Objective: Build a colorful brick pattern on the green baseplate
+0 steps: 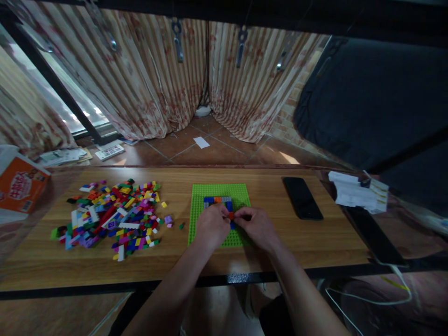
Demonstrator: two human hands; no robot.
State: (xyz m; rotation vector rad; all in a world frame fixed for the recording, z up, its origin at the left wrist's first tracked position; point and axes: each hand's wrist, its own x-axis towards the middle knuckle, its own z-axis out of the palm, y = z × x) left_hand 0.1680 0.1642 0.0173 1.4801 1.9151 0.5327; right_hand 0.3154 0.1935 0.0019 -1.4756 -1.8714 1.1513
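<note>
A green studded baseplate (238, 190) lies on the wooden table in front of me. On it sits a low outline of blue, orange and grey building bricks (209, 200). My left hand (213, 225) is over the left and middle of this outline, its fingers closed at the inner right side. What they hold, if anything, is hidden. My right hand (259, 227) comes in from the right, with thumb and forefinger pinched at an orange brick (231, 215) on the outline's right side. My hands cover the lower left part of the outline.
A wide pile of loose mixed bricks (122, 217) covers the table's left. One small green brick (181, 226) lies just left of the baseplate. A black phone (303, 198) lies to the right. Beyond the table's right end are papers (357, 191) and a dark device (376, 233) with a white cable.
</note>
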